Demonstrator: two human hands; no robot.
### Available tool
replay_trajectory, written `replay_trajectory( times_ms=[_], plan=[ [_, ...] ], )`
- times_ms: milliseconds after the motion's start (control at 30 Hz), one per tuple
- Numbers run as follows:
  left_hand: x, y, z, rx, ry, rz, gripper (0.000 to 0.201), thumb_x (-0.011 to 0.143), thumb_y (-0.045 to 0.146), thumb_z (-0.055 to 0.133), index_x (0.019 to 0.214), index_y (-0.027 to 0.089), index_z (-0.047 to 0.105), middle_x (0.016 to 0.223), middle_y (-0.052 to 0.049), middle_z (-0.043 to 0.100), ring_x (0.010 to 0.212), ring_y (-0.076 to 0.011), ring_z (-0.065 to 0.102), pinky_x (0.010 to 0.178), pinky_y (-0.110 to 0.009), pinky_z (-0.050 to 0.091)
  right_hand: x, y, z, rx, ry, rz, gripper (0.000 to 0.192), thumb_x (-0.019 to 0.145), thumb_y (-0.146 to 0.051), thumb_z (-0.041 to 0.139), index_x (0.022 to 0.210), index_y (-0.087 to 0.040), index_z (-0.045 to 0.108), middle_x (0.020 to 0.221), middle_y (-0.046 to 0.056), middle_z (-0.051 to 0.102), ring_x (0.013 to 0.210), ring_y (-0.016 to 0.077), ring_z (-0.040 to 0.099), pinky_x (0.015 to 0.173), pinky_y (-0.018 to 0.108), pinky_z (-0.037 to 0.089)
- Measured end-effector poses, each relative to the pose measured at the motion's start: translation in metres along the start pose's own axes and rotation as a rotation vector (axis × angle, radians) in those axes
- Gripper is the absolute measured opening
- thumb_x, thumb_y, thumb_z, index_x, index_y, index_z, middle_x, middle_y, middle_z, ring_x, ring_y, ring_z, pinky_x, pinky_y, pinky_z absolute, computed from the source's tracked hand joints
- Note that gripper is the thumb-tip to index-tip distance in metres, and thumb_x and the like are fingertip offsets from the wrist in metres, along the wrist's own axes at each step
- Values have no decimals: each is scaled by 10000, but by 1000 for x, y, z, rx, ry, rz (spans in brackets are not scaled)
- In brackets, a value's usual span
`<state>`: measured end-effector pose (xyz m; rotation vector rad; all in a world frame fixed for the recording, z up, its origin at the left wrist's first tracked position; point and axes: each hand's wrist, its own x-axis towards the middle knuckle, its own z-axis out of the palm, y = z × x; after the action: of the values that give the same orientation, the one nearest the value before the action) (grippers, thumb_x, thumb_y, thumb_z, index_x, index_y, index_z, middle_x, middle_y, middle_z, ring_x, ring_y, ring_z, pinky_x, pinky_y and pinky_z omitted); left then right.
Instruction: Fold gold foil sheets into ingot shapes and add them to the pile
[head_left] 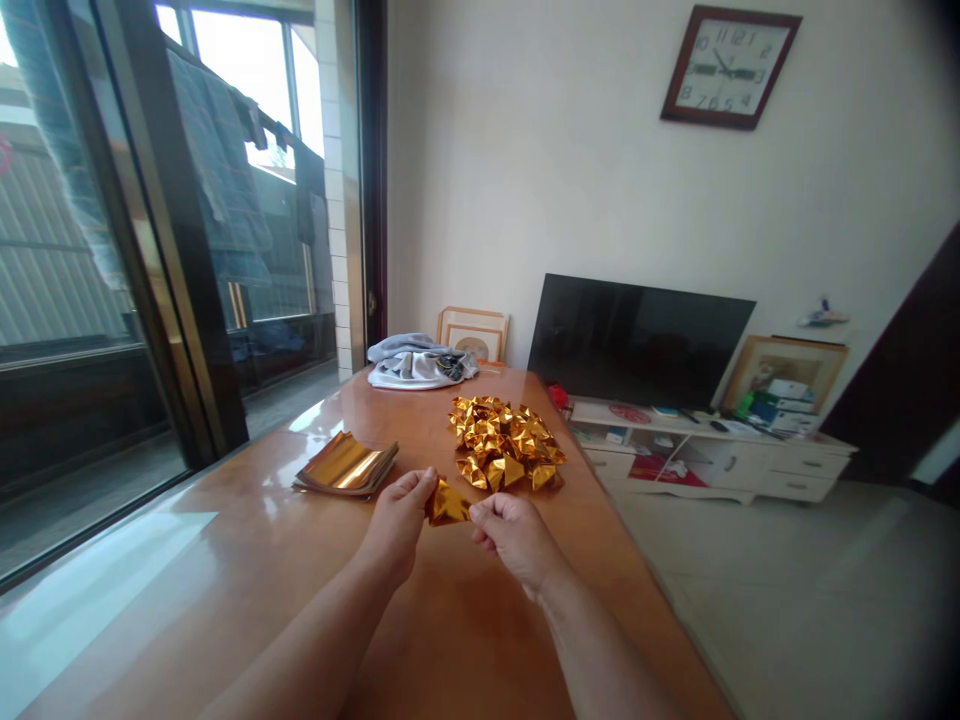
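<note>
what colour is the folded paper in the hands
Shiny gold, like foil; the folded paper shows best in the head view.

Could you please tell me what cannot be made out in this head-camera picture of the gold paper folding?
- Gold paper piece: its folded shape is partly hidden by the left hand and right hand pinching it.
- Pile of folded gold pieces: too small and jumbled to count.
- Stack of gold sheets: number of sheets unreadable, glare on top.
- Clock: numerals blurred.
- Table: near end cut off by the bottom edge.
</note>
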<state>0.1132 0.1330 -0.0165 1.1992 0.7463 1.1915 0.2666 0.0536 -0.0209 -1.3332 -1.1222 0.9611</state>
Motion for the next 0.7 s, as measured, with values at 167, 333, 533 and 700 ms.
replay_trajectory(
  times_ms=[167,333,533,700],
  plan=[
    [3,-5,-4,138,-28,13,454,828,591,671,643,191,565,571,13,544,553,-141,472,572,-269,373,2,0,-5,-134,-3,-42,275,864,-421,611,717,-188,624,660,6,652,602,136,524,604,267,399],
    [8,-8,-12,634,49,346,333,828,424,679,1092,223,714,981,-80,725,956,-282,640,856,-376,443,2,0,-8,-278,31,-55,184,808,-286,607,651,-190,608,609,-12,622,570,133,507,549,255,353],
    [-7,9,-2,1033,-361,524,136,853,295,639,859,325,771,889,-15,755,962,-267,612,1037,-455,259,1,-3,-11,-326,-15,-75,155,742,-227,628,596,-189,593,555,-45,539,555,116,441,504,244,284],
    [-9,13,1,919,-386,430,198,870,330,630,712,271,734,656,10,710,741,-208,605,925,-378,351,1,-11,-17,-274,-28,-71,156,783,-279,634,660,-184,616,590,-41,564,565,112,449,530,242,316]
  ],
)
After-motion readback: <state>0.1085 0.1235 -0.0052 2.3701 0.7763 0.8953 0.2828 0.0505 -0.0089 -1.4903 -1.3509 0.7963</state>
